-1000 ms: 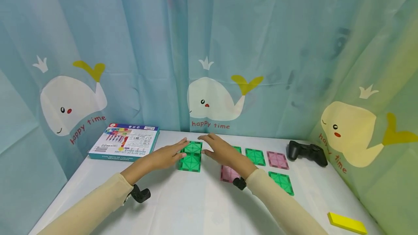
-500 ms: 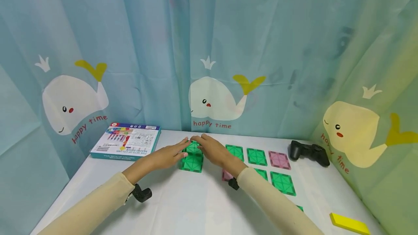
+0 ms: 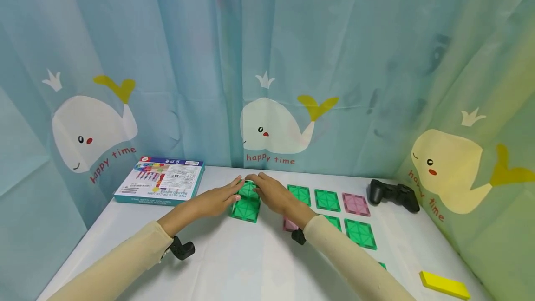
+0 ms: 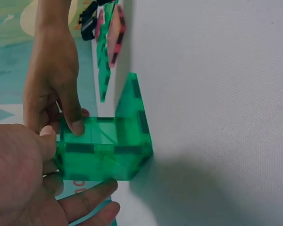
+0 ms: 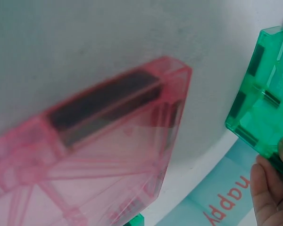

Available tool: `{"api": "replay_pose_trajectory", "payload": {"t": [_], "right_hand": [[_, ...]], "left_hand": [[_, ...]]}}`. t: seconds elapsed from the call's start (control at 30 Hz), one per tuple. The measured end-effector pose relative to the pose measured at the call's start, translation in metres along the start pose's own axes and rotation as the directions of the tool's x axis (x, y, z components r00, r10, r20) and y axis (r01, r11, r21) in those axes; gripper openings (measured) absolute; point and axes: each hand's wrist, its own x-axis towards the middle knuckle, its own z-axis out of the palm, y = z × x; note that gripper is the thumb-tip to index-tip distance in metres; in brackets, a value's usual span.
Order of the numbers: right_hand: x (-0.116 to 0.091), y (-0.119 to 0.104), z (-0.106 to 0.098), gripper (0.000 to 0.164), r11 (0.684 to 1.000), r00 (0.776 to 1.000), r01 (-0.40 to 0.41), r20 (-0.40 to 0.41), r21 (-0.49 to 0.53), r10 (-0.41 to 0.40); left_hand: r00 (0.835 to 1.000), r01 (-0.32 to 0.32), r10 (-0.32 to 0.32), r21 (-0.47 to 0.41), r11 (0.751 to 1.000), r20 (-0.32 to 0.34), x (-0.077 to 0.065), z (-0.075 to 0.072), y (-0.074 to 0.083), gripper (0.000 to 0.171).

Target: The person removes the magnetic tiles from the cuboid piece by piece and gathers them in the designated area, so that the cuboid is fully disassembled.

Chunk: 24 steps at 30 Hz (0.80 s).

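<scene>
In the head view, a green square magnetic tile [image 3: 245, 210] lies flat in front of my hands. Another green tile [image 3: 249, 190] stands up behind it. The left wrist view shows green walls [image 4: 101, 162] rising from the flat tile's edge; how many tiles form them I cannot tell. My left hand [image 3: 215, 200] holds the near wall by its top, thumb on the rim and some fingers stretched along the side. From the right, my right hand [image 3: 273, 194] pinches the upright piece, thumb [image 4: 74, 117] on its inner face. Its other fingers are partly hidden.
More green tiles [image 3: 327, 200] and pink tiles [image 3: 356, 204] lie in rows on the right, some under my right forearm. A black game controller [image 3: 393, 195] sits behind them. A boxed toy set [image 3: 160, 181] lies back left, a yellow block [image 3: 444, 285] front right. A whale-print curtain [image 3: 200, 59] surrounds the table.
My right hand has moved left and closed onto the upright green tile, uncovering tiles on the right. My left hand has stayed nearly in place.
</scene>
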Motion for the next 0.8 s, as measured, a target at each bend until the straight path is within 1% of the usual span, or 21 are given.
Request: {"api": "replay_pose_trajectory", "payload": {"t": [0.13,0.27,0.4,0.53,0.67,0.8], "right_hand": [[-0.001,-0.002,-0.001,0.045,1.000,1.000,0.004,-0.012,0.008,-0.004],[-0.001,-0.003,-0.001,0.045,1.000,1.000,0.002,-0.026,0.026,-0.002],[-0.002,-0.002,0.000,0.045,0.999,0.998,-0.036,-0.047,0.033,0.037],[-0.002,0.003,-0.001,0.040,0.995,0.994,-0.066,-0.082,0.074,0.072],[-0.002,0.011,-0.008,0.035,0.990,0.988,-0.067,-0.132,0.126,0.084],[-0.006,0.017,-0.023,0.036,0.981,0.979,-0.072,-0.173,0.182,0.104]], "left_hand": [[1.000,0.003,-0.003,0.000,1.000,-0.005,0.000,0.001,0.000,0.057],[1.000,0.022,-0.022,-0.006,1.000,0.001,0.000,0.001,0.000,0.057],[1.000,0.022,-0.022,-0.010,1.000,-0.001,0.000,0.002,-0.001,0.058],[1.000,0.005,-0.005,-0.013,1.000,-0.004,0.001,0.002,-0.001,0.058],[1.000,0.004,-0.004,-0.013,1.000,0.001,0.001,0.003,-0.001,0.058],[1.000,0.000,0.000,0.002,1.000,-0.003,0.002,0.003,-0.001,0.058]]}}
